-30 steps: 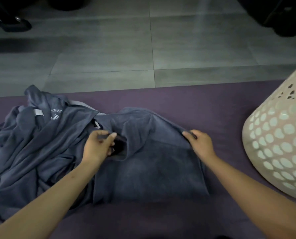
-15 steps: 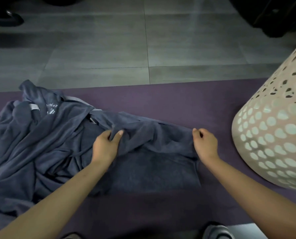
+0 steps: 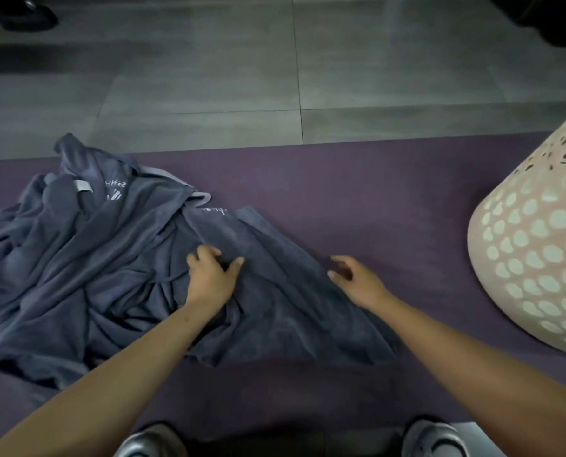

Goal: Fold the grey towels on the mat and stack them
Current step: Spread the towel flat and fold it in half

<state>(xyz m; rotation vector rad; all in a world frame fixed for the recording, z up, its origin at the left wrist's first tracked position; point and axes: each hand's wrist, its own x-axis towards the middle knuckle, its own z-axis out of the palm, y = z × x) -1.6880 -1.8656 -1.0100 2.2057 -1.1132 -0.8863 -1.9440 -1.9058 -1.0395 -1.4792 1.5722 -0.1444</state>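
My left hand (image 3: 210, 278) rests on the towel (image 3: 275, 291), fingers spread, thumb out to the right, pressing the cloth down near its middle. My right hand (image 3: 357, 282) is at the towel's right edge with fingers loosely curled; I cannot tell whether it grips the cloth. The towel lies rumpled on the mat (image 3: 357, 192) in front of me, its left side running into the pile (image 3: 70, 258) of grey towels. The basket (image 3: 535, 258) stands on the mat to the right, apart from the towel.
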